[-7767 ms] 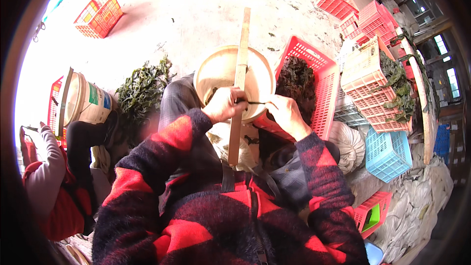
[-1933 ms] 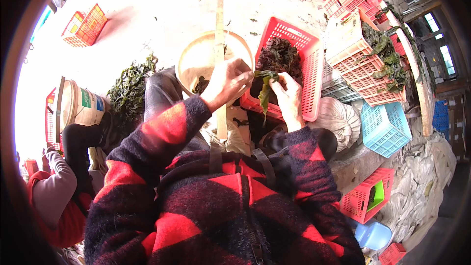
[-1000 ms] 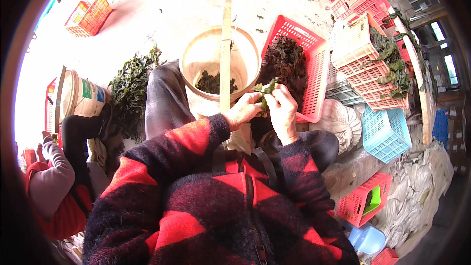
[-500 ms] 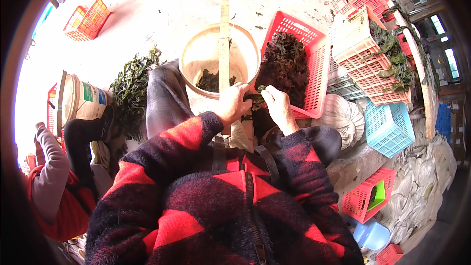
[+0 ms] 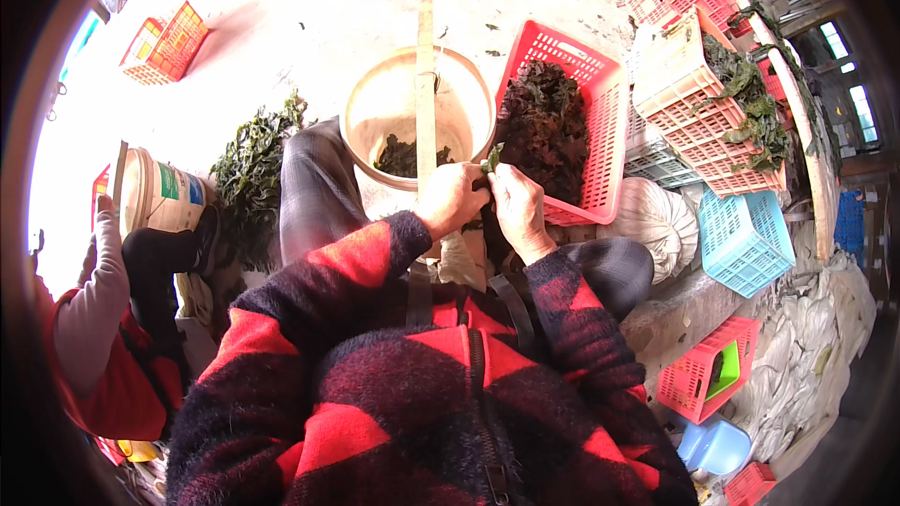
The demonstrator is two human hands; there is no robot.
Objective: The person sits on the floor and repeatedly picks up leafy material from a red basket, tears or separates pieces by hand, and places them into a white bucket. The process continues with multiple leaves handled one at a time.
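Observation:
In front of my lap my left hand [image 5: 452, 195] is closed beside the wooden slat, its fingertips at a small piece of seaweed [image 5: 493, 156]. My right hand [image 5: 518, 208] pinches the same green piece, close against the left. The long, narrow wooden slat [image 5: 426, 66] runs across a round whitish bucket [image 5: 364, 94]. A little dark seaweed [image 5: 401, 156] lies inside that bucket. To its right a red plastic crate [image 5: 611, 112] holds a heap of dark, reddish-brown seaweed [image 5: 544, 122]. What lies beneath my hands is mostly hidden.
Left of my knee is a green seaweed pile [image 5: 255, 155]. A co-worker's sleeve [image 5: 98, 295] reaches toward another bucket [image 5: 164, 192]. On the right stand stacked crates [image 5: 698, 94] draped with seaweed, a tied white sack [image 5: 652, 225] and a light-blue crate [image 5: 747, 242].
My right hand has moved left, up against my left hand, and the green piece now sticks up between them. The co-worker's hand has risen toward the other bucket.

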